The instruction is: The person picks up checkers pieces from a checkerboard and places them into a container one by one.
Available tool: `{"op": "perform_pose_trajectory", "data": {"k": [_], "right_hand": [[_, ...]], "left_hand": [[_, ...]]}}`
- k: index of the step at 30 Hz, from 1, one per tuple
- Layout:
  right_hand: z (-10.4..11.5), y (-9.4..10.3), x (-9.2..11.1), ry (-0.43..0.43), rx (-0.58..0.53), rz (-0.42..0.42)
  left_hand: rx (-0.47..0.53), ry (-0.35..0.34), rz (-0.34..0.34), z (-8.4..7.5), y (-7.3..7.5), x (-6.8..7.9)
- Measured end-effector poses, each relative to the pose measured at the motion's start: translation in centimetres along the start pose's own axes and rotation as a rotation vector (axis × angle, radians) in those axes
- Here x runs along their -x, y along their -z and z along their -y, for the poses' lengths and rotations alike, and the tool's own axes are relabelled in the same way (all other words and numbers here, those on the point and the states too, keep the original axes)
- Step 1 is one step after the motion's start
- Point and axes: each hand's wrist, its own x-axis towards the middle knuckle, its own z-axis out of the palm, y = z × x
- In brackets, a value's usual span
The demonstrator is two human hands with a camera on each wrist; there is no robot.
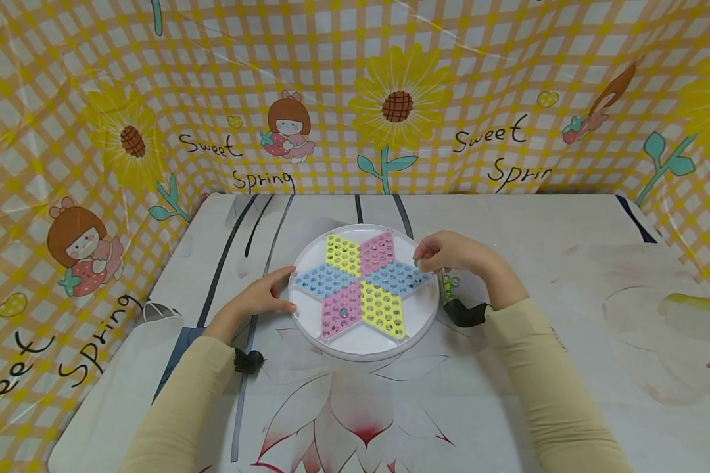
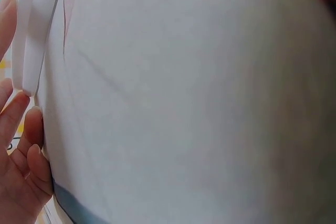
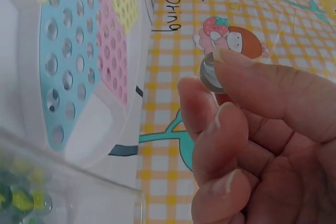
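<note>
A round white Chinese checkers board (image 1: 307, 326) with a star of pink, yellow and blue hole-filled points lies on the table. My left hand (image 1: 260, 294) rests at its left rim, thumb and forefinger spread apart against the edge; in the left wrist view its other fingers (image 2: 32, 129) bend loosely beside the rim. Over the tip of the right blue point, my right hand (image 1: 446, 251) pinches a clear glass marble (image 3: 211, 74) between thumb and forefinger. One marble (image 1: 344, 313) sits in the near pink point. Another marble (image 3: 53, 99) shows in the blue point.
A clear box (image 3: 105, 190) with several green and yellow marbles (image 3: 23, 198) stands beside the board's right edge, below my right hand. Black straps hang at both wrists. A checked cloth (image 1: 331, 39) hangs behind the table, and a white object (image 1: 160, 311) lies at the left.
</note>
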Motion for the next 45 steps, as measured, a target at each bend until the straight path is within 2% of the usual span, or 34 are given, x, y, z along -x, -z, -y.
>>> {"op": "perform_pose_trajectory", "data": {"k": [4, 8, 27, 45], "right_hand": [[-0.6, 0.7, 0.7, -0.001, 0.0, -0.009], [-1.1, 1.3, 1.4, 0.0, 0.01, -0.025], [-4.1, 3.4, 4.1, -0.068, 0.005, -0.111], [-6.5, 4.4, 5.6, -0.141, 0.017, -0.14]], "left_hand": [[0.005, 0.015, -0.004, -0.1, -0.1, 0.0], [0.0, 0.002, 0.002, -0.1, 0.0, 0.0], [-0.007, 0.012, 0.006, -0.2, 0.1, 0.0], [0.008, 0.002, 0.006, 0.1, -0.1, -0.1]]}}
